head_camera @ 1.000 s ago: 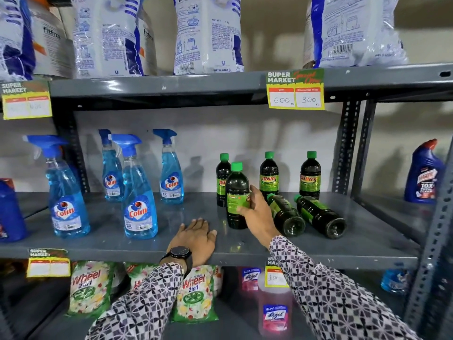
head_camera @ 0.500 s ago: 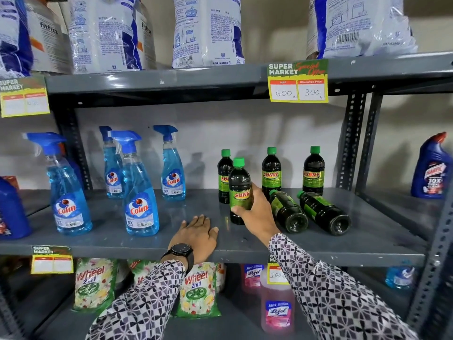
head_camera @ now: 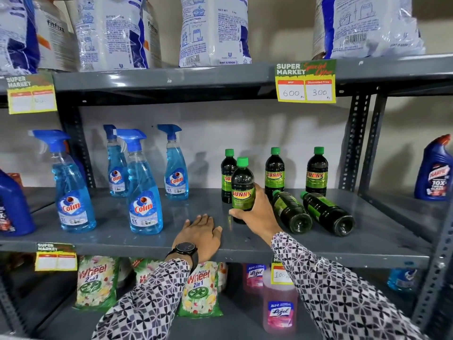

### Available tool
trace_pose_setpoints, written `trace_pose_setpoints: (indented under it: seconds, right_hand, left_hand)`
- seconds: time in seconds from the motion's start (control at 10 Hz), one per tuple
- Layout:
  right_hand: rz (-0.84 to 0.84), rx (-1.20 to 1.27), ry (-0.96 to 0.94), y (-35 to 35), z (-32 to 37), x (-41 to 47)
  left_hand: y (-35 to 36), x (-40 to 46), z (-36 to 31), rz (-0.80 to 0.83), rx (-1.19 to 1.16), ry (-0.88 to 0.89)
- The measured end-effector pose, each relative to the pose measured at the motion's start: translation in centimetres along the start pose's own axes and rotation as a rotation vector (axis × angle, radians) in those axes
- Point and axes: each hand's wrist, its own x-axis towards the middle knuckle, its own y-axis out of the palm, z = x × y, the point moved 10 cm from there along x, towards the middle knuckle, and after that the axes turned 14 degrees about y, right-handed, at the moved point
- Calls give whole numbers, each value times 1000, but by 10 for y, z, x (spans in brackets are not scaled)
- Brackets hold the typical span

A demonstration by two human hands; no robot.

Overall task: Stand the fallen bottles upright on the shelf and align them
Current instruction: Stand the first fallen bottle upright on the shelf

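Sunny bottle centre frame, upright, label now turned forward, right hand wrapped around it; left hand flat, empty; two fallen bottles remain.

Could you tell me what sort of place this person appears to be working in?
Most likely a supermarket cleaning-products aisle: a price tag printed "Super Market" hangs on the metal shelf, and the shelves hold rows of glass-cleaner spray bottles and detergent bags.

Right hand gripping; left hand flat, palm down.
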Motion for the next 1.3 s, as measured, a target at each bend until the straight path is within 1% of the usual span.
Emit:
trace_pose_setpoints:
  seconds: [0.2, 0.4, 0.7, 1.0, 1.1, 1.2, 1.3]
  right_hand:
    - [65, 46, 69, -2, -9, -8]
    - [171, 35, 37, 0, -14, -31]
    - [181, 100, -2, -6, -13, -47]
    - [182, 85, -3, -6, -10, -51]
    - [209, 73, -10, -11, -4, -64]
    - [151, 103, -26, -38, 5, -78]
    - [-245, 43, -123, -105, 15, -77]
  left_hand:
    - [1, 1, 2, -8, -1, 12]
    - [0, 2, 1, -21, 7, 22]
    - [5, 5, 4, 0, 7, 17]
    - [3, 4, 3, 2, -1, 19]
    - [3, 2, 1, 27, -10, 20]
    - [-3, 2, -3, 82, -28, 23]
    - [-7, 7, -5, 64, -64, 5]
